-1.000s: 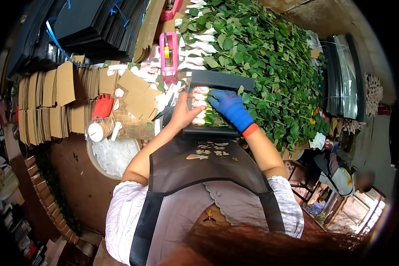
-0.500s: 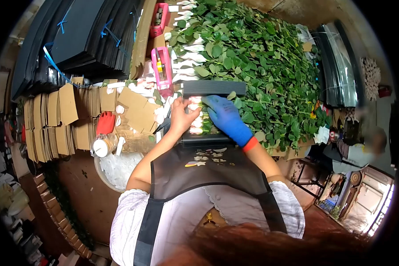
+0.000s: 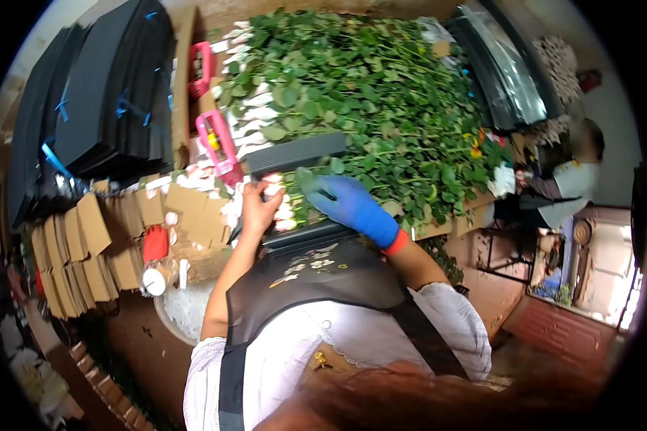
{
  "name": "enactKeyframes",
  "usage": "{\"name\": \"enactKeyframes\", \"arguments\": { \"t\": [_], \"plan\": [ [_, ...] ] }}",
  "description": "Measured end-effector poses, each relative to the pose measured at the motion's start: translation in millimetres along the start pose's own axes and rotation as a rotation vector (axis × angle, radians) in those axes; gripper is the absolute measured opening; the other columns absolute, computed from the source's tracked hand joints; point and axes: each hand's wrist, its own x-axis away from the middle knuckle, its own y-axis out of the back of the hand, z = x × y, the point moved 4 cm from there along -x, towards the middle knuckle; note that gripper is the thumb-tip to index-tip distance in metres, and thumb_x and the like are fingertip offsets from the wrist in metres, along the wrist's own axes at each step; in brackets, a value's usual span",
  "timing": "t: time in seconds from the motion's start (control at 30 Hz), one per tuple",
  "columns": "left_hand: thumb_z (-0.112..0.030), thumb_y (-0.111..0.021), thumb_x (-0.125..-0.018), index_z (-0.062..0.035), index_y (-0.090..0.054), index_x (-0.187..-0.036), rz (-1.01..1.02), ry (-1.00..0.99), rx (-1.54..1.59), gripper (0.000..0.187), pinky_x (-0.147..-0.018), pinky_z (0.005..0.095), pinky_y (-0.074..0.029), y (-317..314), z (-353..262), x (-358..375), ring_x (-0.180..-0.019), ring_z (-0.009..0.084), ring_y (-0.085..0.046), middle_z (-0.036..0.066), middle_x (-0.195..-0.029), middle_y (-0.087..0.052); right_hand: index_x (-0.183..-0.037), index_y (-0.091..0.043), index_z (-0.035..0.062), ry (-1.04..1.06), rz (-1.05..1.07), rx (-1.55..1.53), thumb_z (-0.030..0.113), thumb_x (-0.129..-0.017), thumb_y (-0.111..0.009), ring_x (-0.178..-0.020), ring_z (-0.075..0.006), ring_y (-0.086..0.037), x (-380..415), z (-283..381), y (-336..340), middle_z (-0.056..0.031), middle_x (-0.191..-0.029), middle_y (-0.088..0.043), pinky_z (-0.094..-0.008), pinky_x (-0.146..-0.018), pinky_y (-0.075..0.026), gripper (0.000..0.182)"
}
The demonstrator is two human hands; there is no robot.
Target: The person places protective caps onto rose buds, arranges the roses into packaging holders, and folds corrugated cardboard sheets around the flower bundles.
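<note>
A short row of pale pink-white roses (image 3: 285,214) lies in a black holder between a ribbed black wall (image 3: 298,152) and a dark front edge (image 3: 309,238). My bare left hand (image 3: 257,210) is at the row's left side, thumb and fingers closed on a rose head at the far end. My right hand (image 3: 349,206), in a blue knit glove with a red cuff, is curled over the stem side of the row. Its fingertips meet a green leaf and stem (image 3: 305,179); the exact grip is partly hidden.
Many leafy rose stems (image 3: 366,86) cover the table beyond. Pink-handled holders (image 3: 219,147) stand at left, near cardboard pieces (image 3: 198,215), a red item (image 3: 155,244) and a white-lidded jar (image 3: 154,280). Black sheets (image 3: 111,86) are stacked far left. Another person (image 3: 571,179) is at right.
The view has turned, so the table appears shifted left and tilted. My left hand remains at the rose heads; my gloved right hand has drawn slightly back from them along the stems.
</note>
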Motion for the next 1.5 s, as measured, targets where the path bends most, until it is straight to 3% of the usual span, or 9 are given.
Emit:
{"name": "enactKeyframes", "arguments": {
  "t": [0.13,0.33,0.63,0.73,0.83,0.9,0.97,1.17,1.5],
  "plan": [
    [-0.031,-0.086,-0.074,0.0009,-0.070,-0.094,-0.043,0.009,0.000,0.041,-0.085,0.0393,-0.046,0,-1,1,-0.094,0.0311,-0.056,0.016,-0.095,-0.056,-0.103,-0.074,0.0088,-0.561,0.674,0.357,0.031,-0.093,-0.068,-0.087,-0.0326,-0.070,69,-9,44,-0.0166,-0.090,-0.072,-0.0400,-0.078,-0.054,0.026],
    [-0.032,-0.085,-0.074,-0.0007,-0.072,-0.096,-0.026,-0.060,-0.051,0.041,-0.087,0.0410,-0.046,-2,8,-2,-0.097,0.0333,-0.057,0.017,-0.096,-0.059,-0.103,-0.071,0.0047,-0.465,0.060,-0.271,0.036,-0.092,-0.066,-0.075,-0.0238,-0.070,152,-78,-31,-0.0111,-0.087,-0.074,-0.0366,-0.072,-0.055,0.033],
    [-0.029,-0.071,-0.084,-0.0056,-0.067,-0.118,0.017,0.004,0.169,0.042,-0.100,0.0428,-0.043,-17,45,-1,-0.113,0.0391,-0.053,0.021,-0.122,-0.057,-0.109,-0.067,-0.0013,-0.583,-0.221,-1.403,0.019,-0.097,-0.064,-0.109,-0.0179,-0.065,54,-5,23,-0.0127,-0.114,-0.070,-0.0336,-0.093,-0.052,0.024],
    [-0.026,-0.068,-0.087,-0.0061,-0.064,-0.125,0.046,-0.150,0.080,0.043,-0.104,0.0424,-0.041,-13,46,-3,-0.117,0.0375,-0.050,0.021,-0.126,-0.055,-0.112,-0.069,0.0086,0.105,0.119,-0.190,0.026,-0.082,-0.079,-0.112,-0.0282,-0.063,4,-12,11,-0.0107,-0.117,-0.067,-0.0393,-0.099,-0.049,0.036],
    [-0.020,-0.069,-0.089,-0.0055,-0.068,-0.115,0.027,-0.156,0.307,0.030,-0.101,0.0413,-0.043,8,47,-5,-0.115,0.0346,-0.053,0.017,-0.119,-0.060,-0.110,-0.069,0.0132,-0.048,0.217,0.463,0.035,-0.072,-0.084,-0.106,-0.0321,-0.062,-31,-22,-15,-0.0116,-0.112,-0.066,-0.0418,-0.095,-0.049,0.046],
    [-0.016,-0.067,-0.089,-0.0053,-0.071,-0.098,0.002,0.055,-0.190,0.014,-0.089,0.0401,-0.050,52,9,6,-0.099,0.0325,-0.061,0.012,-0.097,-0.065,-0.112,-0.068,0.0155,-0.100,0.236,0.552,0.043,-0.069,-0.085,-0.106,-0.0303,-0.062,-38,-31,-24,-0.0107,-0.112,-0.066,-0.0434,-0.093,-0.049,0.054],
    [-0.013,-0.069,-0.089,-0.0032,-0.069,-0.084,-0.134,-0.329,-0.197,0.011,-0.076,0.0413,-0.052,65,-32,17,-0.085,0.0308,-0.065,0.009,-0.085,-0.067,-0.114,-0.066,0.0160,-0.188,0.279,0.594,0.044,-0.069,-0.085,-0.108,-0.0306,-0.062,-37,-27,-27,-0.0107,-0.114,-0.066,-0.0432,-0.093,-0.049,0.056],
    [-0.041,-0.064,-0.092,-0.0003,-0.044,-0.146,0.262,-0.777,-0.482,0.071,-0.115,0.0479,-0.034,9,-70,11,-0.137,0.0318,-0.046,0.016,-0.151,-0.046,-0.113,-0.066,0.0152,-0.127,0.303,0.570,0.047,-0.074,-0.079,-0.099,-0.0317,-0.066,-27,-41,-33,-0.0119,-0.106,-0.068,-0.0440,-0.087,-0.052,0.052],
    [-0.045,-0.065,-0.080,-0.0091,-0.039,-0.153,0.252,-0.710,-0.515,0.085,-0.119,0.0471,-0.029,-5,-49,12,-0.142,0.0260,-0.040,0.010,-0.158,-0.039,-0.088,-0.073,0.0141,0.188,0.822,0.770,0.046,-0.084,-0.069,-0.078,-0.0344,-0.070,-54,-10,-78,-0.0165,-0.087,-0.072,-0.0476,-0.070,-0.054,0.033]
  ]
}}
